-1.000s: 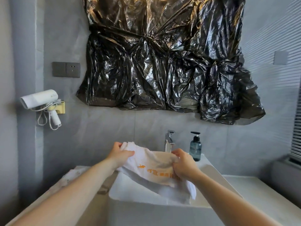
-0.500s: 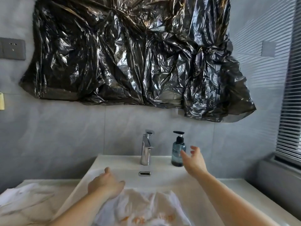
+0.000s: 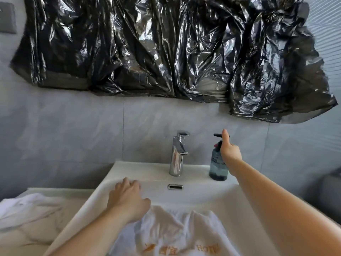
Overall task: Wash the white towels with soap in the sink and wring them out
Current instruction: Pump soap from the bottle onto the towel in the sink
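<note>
Head view — forward-down, close over sink [image 3: 199,198].

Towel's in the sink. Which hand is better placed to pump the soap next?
The right hand: it is already at the soap bottle, thumb up by the pump head. The left hand sits low in the sink on the towel.

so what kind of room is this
Most likely a bathroom, perhaps a hotel's: a white ceramic sink with a chrome tap, a blue-grey pump soap bottle on its ledge, grey tiled wall, and a white towel with orange lettering in the basin.
</note>
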A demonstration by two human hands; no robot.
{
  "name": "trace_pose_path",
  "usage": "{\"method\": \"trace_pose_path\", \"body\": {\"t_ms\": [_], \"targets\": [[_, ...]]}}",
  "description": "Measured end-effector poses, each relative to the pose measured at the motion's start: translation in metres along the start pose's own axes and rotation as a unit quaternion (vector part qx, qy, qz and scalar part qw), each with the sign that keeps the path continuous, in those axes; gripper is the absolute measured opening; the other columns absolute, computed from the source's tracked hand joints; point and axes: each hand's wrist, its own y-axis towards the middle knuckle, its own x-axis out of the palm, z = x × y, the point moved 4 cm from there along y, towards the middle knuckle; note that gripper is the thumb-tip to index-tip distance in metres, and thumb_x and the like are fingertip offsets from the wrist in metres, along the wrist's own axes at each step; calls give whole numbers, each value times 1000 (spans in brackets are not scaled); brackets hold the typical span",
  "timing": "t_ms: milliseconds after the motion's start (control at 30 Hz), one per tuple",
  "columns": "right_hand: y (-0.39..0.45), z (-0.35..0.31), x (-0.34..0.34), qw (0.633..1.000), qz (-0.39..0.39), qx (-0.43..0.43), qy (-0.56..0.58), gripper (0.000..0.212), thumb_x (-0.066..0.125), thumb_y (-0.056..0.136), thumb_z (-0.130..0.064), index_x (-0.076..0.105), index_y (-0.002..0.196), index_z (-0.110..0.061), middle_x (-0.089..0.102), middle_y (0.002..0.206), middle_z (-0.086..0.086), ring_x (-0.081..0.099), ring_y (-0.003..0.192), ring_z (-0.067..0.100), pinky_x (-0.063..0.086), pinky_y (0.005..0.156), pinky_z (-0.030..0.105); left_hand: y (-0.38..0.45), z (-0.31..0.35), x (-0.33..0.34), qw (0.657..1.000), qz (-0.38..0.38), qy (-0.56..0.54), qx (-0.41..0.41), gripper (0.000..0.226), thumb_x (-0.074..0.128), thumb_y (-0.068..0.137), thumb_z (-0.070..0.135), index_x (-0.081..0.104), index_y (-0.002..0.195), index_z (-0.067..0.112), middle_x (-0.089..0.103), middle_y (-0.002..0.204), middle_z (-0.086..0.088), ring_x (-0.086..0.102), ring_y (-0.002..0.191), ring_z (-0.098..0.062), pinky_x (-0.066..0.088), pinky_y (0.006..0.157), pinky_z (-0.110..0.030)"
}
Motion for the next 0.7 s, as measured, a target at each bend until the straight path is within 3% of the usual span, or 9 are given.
{"method": "trace_pose_path", "body": {"t_ms": [133,267,367,500,567,633,700], "targets": [[-24,3,-5,997,31,-62,18,74,34,97,-74,69,78,-11,74,81,5,59,64,21,44,57,32,-4,11,0,998,-19,-13,63,46,49,95,44,46,140,32,39,144,5,36,137,-22,37,107,-38],[-58,13,-8,999,27,-39,10,77,35,93,-74,72,72,-10,78,76,7,65,64,25,52,69,38,-6,7,6,995,-64,-16,75,44,48,98,40,50,141,31,40,150,4,38,139,-24,34,108,-40],[-96,22,2,998,-24,-53,-16,69,39,99,-62,68,71,-6,75,73,11,56,54,21,44,57,30,-8,3,8,993,-92,-26,68,48,46,97,39,50,144,32,42,155,4,38,141,-25,33,111,-41],[-125,35,17,984,-103,-143,-40,57,46,102,-53,78,87,-8,64,59,0,56,54,14,44,63,32,-9,1,12,992,-115,-13,58,52,43,95,37,52,146,34,43,156,5,36,144,-26,26,118,-45],[-130,36,19,978,-129,-157,-52,54,51,96,-62,81,88,-18,65,60,-4,60,60,12,49,69,34,-9,1,12,992,-111,-11,59,50,45,95,36,56,143,34,46,153,5,37,142,-26,26,118,-45],[-132,39,20,974,-162,-137,-75,73,51,79,-81,80,90,-15,73,68,-5,66,72,16,53,78,37,-9,1,12,992,-106,-8,61,44,48,94,35,61,136,33,50,146,4,40,137,-25,29,113,-43],[-129,45,20,974,-193,-88,-84,81,49,76,-86,78,86,-10,78,79,-1,70,83,23,52,79,36,-7,1,13,993,-99,0,64,39,52,93,34,65,130,31,53,141,3,44,133,-26,32,106,-40]]}}
